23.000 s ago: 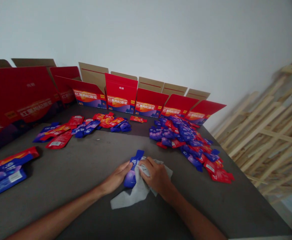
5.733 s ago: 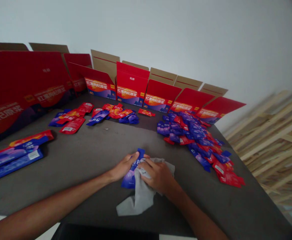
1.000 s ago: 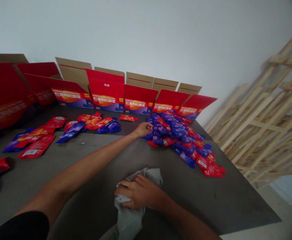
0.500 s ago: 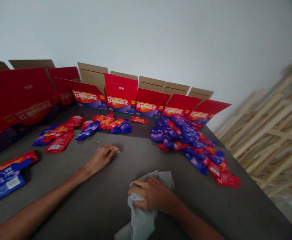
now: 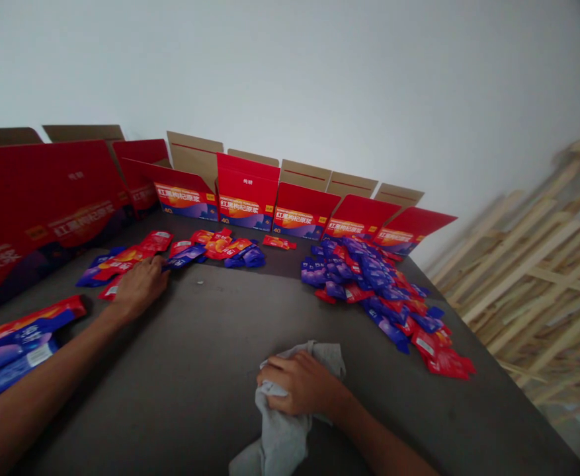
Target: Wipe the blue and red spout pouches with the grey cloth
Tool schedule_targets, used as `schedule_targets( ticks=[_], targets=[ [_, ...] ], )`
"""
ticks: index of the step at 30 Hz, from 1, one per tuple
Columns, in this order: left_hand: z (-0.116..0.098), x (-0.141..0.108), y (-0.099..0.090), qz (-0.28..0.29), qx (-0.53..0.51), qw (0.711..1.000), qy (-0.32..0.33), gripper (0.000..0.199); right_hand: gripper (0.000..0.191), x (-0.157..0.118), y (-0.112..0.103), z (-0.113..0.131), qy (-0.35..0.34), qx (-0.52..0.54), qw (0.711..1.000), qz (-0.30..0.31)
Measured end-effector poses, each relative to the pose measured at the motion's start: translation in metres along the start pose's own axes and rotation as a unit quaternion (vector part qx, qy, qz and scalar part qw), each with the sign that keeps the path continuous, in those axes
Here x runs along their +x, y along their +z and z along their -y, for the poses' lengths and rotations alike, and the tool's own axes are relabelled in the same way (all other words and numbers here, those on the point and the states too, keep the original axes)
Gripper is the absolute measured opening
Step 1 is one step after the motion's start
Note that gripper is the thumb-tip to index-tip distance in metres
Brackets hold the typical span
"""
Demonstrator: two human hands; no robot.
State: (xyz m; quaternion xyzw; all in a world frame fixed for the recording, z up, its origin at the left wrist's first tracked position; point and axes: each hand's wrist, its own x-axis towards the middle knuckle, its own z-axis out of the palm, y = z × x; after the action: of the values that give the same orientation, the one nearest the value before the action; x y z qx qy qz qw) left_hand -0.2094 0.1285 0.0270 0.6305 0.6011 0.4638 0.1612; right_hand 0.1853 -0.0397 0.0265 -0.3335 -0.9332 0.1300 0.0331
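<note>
Left hand swept left, fingertips by the blue pouch, pinch unclear; right hand clutched grey cloth!

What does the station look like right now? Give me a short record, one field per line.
left hand: at the left packets; hold unclear
right hand: gripping grey cloth
near left: red and blue packets beside the left forearm
right pile: mixed red and blue packets, heaped
back: red printed boxes, flaps raised
far right: wooden frames, blurred
</note>
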Motion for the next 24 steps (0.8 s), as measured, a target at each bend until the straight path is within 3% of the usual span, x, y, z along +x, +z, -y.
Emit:
schedule_targets(
  ticks=[5, 10, 13, 16, 20, 24],
  targets=[
    [-0.006, -0.001, -0.009, 0.003, 0.163, 0.984, 0.075, 0.006, 0.032, 0.001, -0.002, 0.0, -0.005, -0.003, 1.0, 0.002],
    [-0.023, -0.006, -0.009, -0.034, 0.065, 0.99, 0.123, 0.007, 0.031, 0.001, -0.003, 0.001, 0.0, -0.006, 1.0, -0.002],
    [-0.041, -0.017, 0.003, -0.028, -0.023, 0.995, 0.09, 0.014, 0.032, 0.001, -0.003, 0.001, 0.004, 0.0, 1.0, -0.011],
    [-0.057, -0.029, 0.024, 0.029, -0.149, 0.988, 0.041, 0.031, 0.031, 0.003, -0.003, 0.001, 0.006, 0.006, 1.0, -0.018],
    [-0.068, -0.046, 0.053, 0.104, -0.299, 0.946, -0.063, 0.046, 0.03, 0.004, -0.003, 0.001, 0.015, 0.004, 1.0, -0.023],
    [-0.078, -0.06, 0.076, 0.126, -0.39, 0.896, -0.172, 0.039, 0.027, 0.005, -0.005, 0.002, 0.027, -0.006, 0.999, -0.032]
  ],
)
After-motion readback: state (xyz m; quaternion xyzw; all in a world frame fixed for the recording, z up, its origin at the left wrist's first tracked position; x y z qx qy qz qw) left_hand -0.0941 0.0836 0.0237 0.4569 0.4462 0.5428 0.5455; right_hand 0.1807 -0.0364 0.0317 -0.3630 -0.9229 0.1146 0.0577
